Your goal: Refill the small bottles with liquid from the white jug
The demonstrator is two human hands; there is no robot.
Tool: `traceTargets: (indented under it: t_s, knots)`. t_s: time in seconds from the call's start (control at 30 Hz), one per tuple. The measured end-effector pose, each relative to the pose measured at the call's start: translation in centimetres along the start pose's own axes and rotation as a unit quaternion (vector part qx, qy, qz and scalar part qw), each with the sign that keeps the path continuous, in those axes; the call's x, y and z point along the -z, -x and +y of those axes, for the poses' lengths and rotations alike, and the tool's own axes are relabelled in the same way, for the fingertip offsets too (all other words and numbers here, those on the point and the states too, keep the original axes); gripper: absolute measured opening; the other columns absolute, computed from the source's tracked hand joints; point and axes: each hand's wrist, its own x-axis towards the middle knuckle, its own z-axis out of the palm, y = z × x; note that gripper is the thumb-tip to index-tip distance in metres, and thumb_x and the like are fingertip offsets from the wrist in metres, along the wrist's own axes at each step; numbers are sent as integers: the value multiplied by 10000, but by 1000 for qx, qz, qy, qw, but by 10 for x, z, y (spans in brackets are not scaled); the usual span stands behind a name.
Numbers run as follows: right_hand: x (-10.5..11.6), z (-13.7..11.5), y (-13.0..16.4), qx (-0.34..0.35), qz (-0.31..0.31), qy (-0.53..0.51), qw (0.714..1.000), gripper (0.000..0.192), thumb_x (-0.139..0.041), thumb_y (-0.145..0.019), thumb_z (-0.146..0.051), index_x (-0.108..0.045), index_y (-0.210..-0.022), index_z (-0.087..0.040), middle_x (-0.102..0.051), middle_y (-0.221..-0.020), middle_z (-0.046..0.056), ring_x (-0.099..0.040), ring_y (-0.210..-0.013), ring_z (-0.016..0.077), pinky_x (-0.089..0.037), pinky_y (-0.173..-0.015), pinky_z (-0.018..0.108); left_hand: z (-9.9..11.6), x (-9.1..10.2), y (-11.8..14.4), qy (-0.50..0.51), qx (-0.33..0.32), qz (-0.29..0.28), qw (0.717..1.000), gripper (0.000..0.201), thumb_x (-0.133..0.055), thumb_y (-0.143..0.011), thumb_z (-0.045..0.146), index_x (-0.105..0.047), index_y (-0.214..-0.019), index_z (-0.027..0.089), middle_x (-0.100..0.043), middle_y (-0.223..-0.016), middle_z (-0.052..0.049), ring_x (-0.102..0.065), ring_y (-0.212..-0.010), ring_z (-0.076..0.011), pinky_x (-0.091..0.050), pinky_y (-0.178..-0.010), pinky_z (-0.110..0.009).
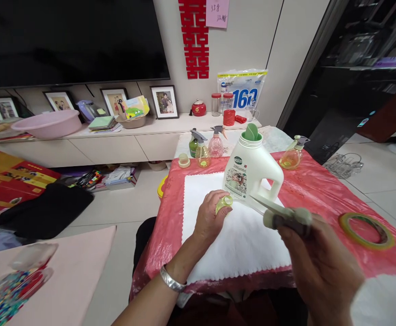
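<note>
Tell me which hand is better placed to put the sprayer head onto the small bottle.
Right. The right hand holds the sprayer head raised above the white cloth, while the left hand grips the small bottle steady.

four spray bottles point(202, 151), one detergent jug point(250, 170)

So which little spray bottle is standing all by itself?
The yellow-filled spray bottle on the red tablecloth, right of the big white jug. The other three spray bottles stand bunched together on the jug's left.
</note>
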Motion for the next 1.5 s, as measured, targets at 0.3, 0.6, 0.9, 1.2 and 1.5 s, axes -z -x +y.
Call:
traceTargets:
  t_s: [0.3,0.6,0.9,1.2,1.5]
  knots:
    - [-61,19,-52,88,-134,17,987,140,-627,-927,-328,-681,-993,-217,-701,-857,-2,-618,-701,146,-472,-662,261,-8,-5,-2,40,-8,18,999,255,-627,-948,330,-664,-1187,251,-689,-1217,-88,-621,-1187,-266,-493,-1048,-439]
    - [-91,33,-68,115,-188,-8,975,180,-598,-930,-318,-702,-1026,-207,-723,-1021,49,-668,-939,205,-516,-836,312,-18,-7,-5,80,20,39,996,337,-609,-954,499,-667,-1169,246,-695,-1190,-79,-611,-1178,-258,-466,-1061,-413]
    - [-103,29,-79,119,-219,-12,968,181,-604,-938,-312,-705,-1051,-212,-720,-1020,34,-658,-953,205,-493,-860,318,-23,-7,-7,130,41,54,989,367,-632,-943,465,-650,-1223,229,-666,-1274,-100,-581,-1278,-278,-406,-1151,-461]
    - [-107,27,-82,127,-246,-10,961,141,-582,-950,-283,-702,-989,-221,-715,-1020,17,-645,-958,185,-462,-839,287,-24,-5,-10,161,58,43,984,397,-636,-933,486,-637,-1226,218,-660,-1273,-99,-565,-1280,-283,-380,-1153,-457]
    - [-118,26,-88,127,-265,-1,956,181,-568,-931,-278,-717,-1013,-216,-703,-999,38,-628,-937,209,-434,-829,309,-24,-9,-9,191,87,67,975,505,-665,-897,562,-598,-1258,215,-641,-1322,-125,-533,-1321,-330,-354,-1160,-507]
